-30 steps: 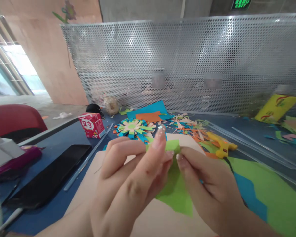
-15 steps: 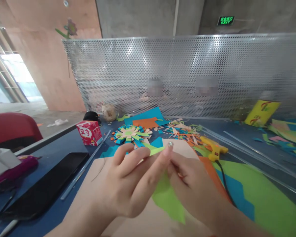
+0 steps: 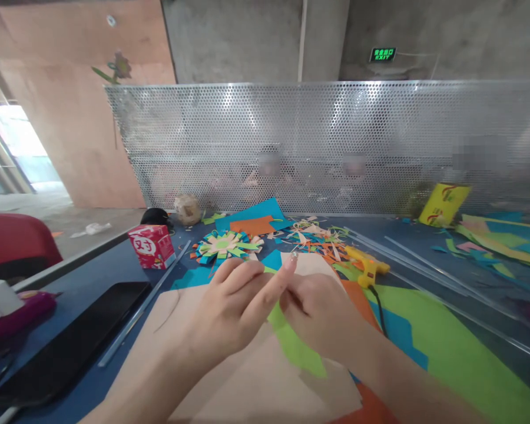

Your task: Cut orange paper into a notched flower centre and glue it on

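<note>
Both of my hands are closed on a green paper strip (image 3: pixel 298 347), drawn close together above a pale sheet (image 3: pixel 229 388) in front of me. My left hand (image 3: pixel 229 306) has its fingers curled in, with the thumb sticking up and across toward the other hand; my right hand (image 3: pixel 322 306) is bent around the strip from its side, and its fingertips are hidden from me. Between them the strip's lower end hangs free over the pale sheet, and a bit of green shows just beyond my left knuckles. Past my hands lies a layered paper flower (image 3: pixel 223 244) in blue, cream and green, with a heap of paper scraps (image 3: pixel 320 235) to its right. Near my right hand rests a yellow glue gun (image 3: pixel 367 268), beside a large green sheet (image 3: pixel 472 353). Off to my left are a black phone (image 3: pixel 79 333) and a red box (image 3: pixel 151 246).
</note>
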Available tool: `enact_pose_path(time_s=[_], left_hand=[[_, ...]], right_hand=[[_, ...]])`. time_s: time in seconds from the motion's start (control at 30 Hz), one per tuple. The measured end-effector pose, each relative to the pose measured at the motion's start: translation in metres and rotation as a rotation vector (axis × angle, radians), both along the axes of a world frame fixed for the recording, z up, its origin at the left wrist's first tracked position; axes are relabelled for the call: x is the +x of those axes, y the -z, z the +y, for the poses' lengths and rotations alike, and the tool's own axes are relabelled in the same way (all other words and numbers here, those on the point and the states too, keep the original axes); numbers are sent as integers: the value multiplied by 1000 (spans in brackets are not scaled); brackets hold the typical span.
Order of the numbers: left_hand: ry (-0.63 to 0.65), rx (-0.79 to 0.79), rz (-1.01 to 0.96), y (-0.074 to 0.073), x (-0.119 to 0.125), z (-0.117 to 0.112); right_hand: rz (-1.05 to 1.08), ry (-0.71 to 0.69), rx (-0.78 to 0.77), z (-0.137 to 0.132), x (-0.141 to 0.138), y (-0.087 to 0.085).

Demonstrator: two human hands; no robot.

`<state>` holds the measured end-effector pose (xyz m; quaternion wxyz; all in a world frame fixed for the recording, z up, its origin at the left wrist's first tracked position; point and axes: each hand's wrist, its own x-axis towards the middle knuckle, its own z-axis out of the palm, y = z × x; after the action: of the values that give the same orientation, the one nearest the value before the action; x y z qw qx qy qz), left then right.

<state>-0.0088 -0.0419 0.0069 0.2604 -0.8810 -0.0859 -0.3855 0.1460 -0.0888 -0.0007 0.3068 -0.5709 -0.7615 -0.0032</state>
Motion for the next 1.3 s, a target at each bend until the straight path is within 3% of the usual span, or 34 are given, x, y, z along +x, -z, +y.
enact_pose_path(time_s=[0.43, 0.7, 0.93, 1.1, 1.3], left_hand=[[107, -19, 27, -8, -7, -2], [94, 66, 52, -10, -7, -6], [82, 95, 39, -14, -8, -11], [144, -35, -136, -10, -6, -8], [-3, -381, -453, -3, -8, 10]], right_hand=[[208, -242, -168, -1, 6, -2], [409, -294, -353, -1, 2, -9], [537, -300, -332, 4, 4, -5], [597, -269, -317, 5, 8, -4], [536, -228, -294, 10, 10, -1]])
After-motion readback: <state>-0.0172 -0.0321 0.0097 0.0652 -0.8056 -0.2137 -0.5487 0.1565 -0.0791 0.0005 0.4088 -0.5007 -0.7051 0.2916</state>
